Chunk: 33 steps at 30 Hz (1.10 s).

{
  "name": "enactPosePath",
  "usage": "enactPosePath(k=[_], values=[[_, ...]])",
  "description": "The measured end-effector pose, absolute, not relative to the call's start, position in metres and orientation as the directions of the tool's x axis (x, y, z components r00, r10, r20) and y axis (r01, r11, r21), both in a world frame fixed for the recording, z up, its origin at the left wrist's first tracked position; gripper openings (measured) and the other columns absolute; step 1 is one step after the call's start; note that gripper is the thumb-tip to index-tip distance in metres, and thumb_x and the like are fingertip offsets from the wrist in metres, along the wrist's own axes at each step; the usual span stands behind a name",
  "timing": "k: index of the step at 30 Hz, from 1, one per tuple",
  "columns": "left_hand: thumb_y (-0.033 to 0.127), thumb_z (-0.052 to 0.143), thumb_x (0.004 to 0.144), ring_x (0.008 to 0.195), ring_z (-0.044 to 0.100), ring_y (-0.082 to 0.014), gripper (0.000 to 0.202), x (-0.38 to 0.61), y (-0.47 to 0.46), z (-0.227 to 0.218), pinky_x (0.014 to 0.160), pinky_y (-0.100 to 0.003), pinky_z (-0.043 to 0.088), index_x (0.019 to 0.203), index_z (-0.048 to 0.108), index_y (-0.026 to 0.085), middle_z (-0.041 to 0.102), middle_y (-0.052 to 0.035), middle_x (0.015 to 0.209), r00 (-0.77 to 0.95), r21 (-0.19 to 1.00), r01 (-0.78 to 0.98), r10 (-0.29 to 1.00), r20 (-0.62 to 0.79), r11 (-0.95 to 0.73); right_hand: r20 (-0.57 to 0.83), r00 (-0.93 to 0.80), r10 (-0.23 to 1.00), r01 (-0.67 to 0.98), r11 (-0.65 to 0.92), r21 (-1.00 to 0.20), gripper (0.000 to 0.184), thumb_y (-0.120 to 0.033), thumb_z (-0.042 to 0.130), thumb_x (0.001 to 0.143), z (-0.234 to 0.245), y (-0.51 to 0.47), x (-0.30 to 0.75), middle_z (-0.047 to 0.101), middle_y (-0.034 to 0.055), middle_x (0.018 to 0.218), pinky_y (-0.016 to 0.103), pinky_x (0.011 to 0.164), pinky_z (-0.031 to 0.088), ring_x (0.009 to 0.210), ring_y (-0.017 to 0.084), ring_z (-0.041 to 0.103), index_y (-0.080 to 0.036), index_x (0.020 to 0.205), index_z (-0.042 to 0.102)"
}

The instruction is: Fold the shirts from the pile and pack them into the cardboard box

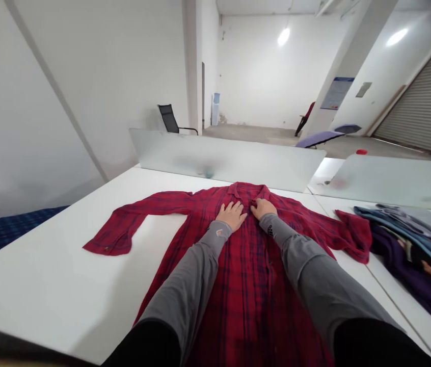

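Note:
A red and navy plaid shirt (238,275) lies front up on the white table, its collar toward the far edge. One sleeve stretches out to the left; the other runs right, its cuff end bunched. My left hand (232,215) rests flat on the chest just below the collar, fingers spread. Beside it, my right hand (264,208) has its fingers curled in at the front opening under the collar, pinching the shirt's edge. Both forearms, in grey sleeves, cover parts of the shirt's body.
A pile of folded clothes (418,255) lies to the right, close to the right cuff. Frosted dividers (238,158) stand along the table's (66,265) far edge. Blue checked fabric (12,229) shows beyond the left edge. Behind are a black chair (168,120) and an open umbrella (320,138).

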<state>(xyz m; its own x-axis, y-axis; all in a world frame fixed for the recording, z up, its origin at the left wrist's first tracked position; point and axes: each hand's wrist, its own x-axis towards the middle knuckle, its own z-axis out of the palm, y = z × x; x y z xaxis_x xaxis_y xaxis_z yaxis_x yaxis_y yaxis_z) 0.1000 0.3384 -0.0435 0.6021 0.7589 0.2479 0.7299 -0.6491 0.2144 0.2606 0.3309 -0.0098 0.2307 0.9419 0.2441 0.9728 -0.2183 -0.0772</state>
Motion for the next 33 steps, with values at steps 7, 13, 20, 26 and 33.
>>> enactPosePath(k=[7, 13, 20, 26, 33], values=[[0.046, 0.026, 0.098, 0.142, 0.025, -0.0313, 0.052, 0.101, 0.339, -0.045, 0.115, -0.059, 0.020, 0.145, 0.038, 0.027, 0.031, 0.0013, 0.156, 0.619, 0.205, 0.724, 0.752, 0.228, -0.658, 0.275, 0.300, 0.914, 0.951, -0.265, -0.159, 0.033, -0.022, 0.041, 0.091, 0.006, 0.346, 0.277, 0.072, 0.0140, 0.102, 0.027, 0.084, 0.044, 0.098, 0.023, 0.064, -0.013, 0.096, 0.072], [0.045, 0.026, 0.098, 0.141, 0.027, -0.0337, 0.052, 0.100, 0.338, -0.044, 0.113, -0.061, 0.021, 0.145, 0.039, 0.026, 0.033, 0.0010, 0.155, 0.626, 0.199, 0.718, 0.743, 0.237, -0.667, 0.249, 0.295, 0.923, 0.931, -0.218, -0.292, 0.032, -0.024, 0.043, 0.090, -0.005, 0.361, 0.266, 0.073, 0.0085, 0.081, 0.023, 0.072, 0.047, 0.078, 0.017, 0.068, -0.014, 0.091, 0.073], [0.045, 0.031, 0.098, 0.140, 0.029, -0.0335, 0.048, 0.099, 0.336, -0.042, 0.112, -0.062, 0.022, 0.141, 0.043, 0.028, 0.036, -0.0018, 0.153, 0.625, 0.225, 0.703, 0.737, 0.257, -0.674, 0.282, 0.263, 0.923, 0.928, -0.162, -0.334, 0.035, -0.023, 0.039, 0.092, -0.017, 0.330, 0.292, 0.073, 0.0072, 0.094, 0.025, 0.080, 0.050, 0.085, 0.016, 0.068, -0.015, 0.106, 0.070], [0.031, 0.043, 0.096, 0.128, 0.044, -0.0254, 0.025, 0.094, 0.328, -0.034, 0.108, -0.047, 0.033, 0.107, 0.061, 0.018, 0.058, -0.0098, 0.128, 0.632, 0.235, 0.590, 0.622, 0.462, -0.773, 0.297, 0.186, 0.937, 0.964, -0.114, -0.241, 0.034, -0.030, 0.046, 0.090, -0.026, 0.251, 0.364, 0.062, 0.0096, 0.127, 0.045, 0.104, 0.039, 0.120, 0.024, 0.053, -0.022, 0.115, 0.068], [0.031, 0.051, 0.092, 0.095, 0.058, -0.0190, 0.018, 0.107, 0.287, -0.029, 0.088, -0.032, 0.044, 0.089, 0.062, 0.017, 0.065, -0.0063, 0.095, 0.837, 0.243, 0.278, 0.359, 0.413, -0.929, 0.239, 0.056, 0.969, 0.998, -0.047, -0.045, 0.037, -0.033, 0.038, 0.097, -0.045, 0.234, 0.399, 0.049, 0.0087, 0.144, 0.061, 0.105, 0.030, 0.131, 0.025, 0.041, -0.028, 0.128, 0.058]])
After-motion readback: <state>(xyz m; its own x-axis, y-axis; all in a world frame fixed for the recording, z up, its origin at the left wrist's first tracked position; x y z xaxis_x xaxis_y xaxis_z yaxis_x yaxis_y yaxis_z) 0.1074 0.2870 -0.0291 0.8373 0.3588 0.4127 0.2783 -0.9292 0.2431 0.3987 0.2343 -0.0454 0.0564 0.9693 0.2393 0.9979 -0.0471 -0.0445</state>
